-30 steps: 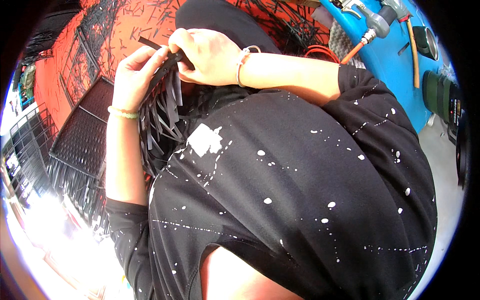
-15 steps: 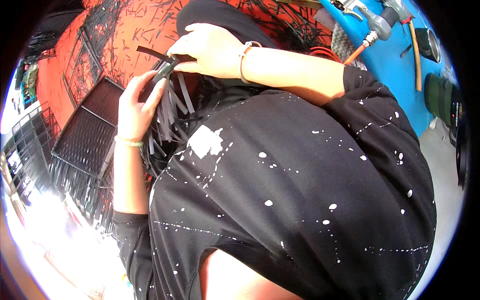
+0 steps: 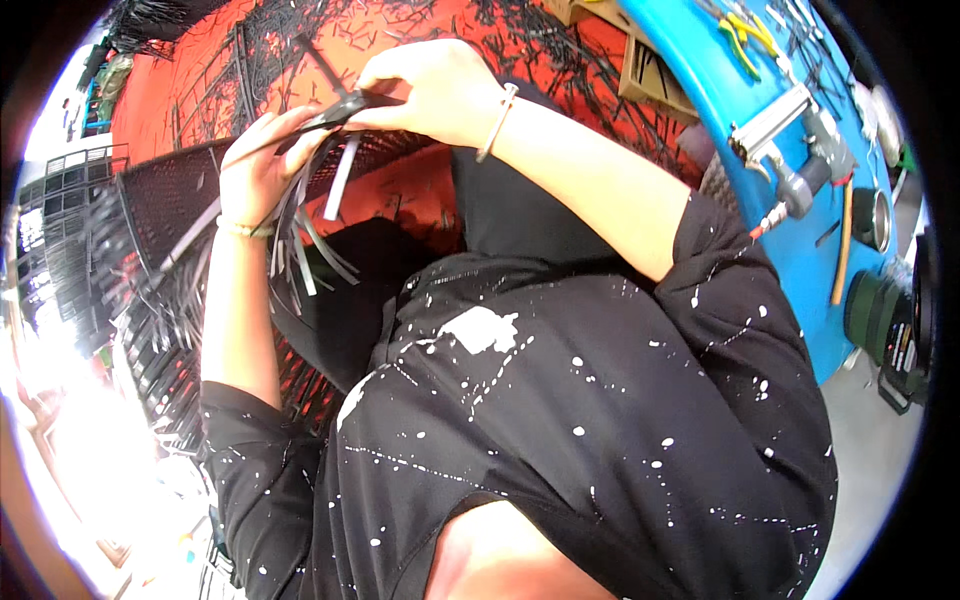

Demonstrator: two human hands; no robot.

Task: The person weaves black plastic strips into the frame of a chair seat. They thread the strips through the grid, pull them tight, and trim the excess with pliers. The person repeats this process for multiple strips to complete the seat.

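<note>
Head view: grasps a dark strip with both hands. Pinches with thumb and fingers of the left grip at one side of a dark crossing in the strip, and with thumb and forefinger of the right grip at the other, so keeps it between the two. Sends one end of the strip up and away, beyond both grips. Lets loose grey strips hang below, between the two grips. Cannot tell how the crossing is folded, being small and dark.

Compared with half a second ago, brings the woven panel into line behind the left grip, with its dark edge running in from the left toward the fingers, instead of lying lower and apart. Cannot tell for certain whether touching the fingers. Also tilts the view, so takes in more of the blue worktop, well to the right of the right grip, including pliers with bright handles and a metal air tool.

Means, as a judgement, having strip and panel together at one working spot, with the strip not yet released and the loose ends not yet tucked away. Shows dark offcuts scattered on a red sheet beyond the left grip.
</note>
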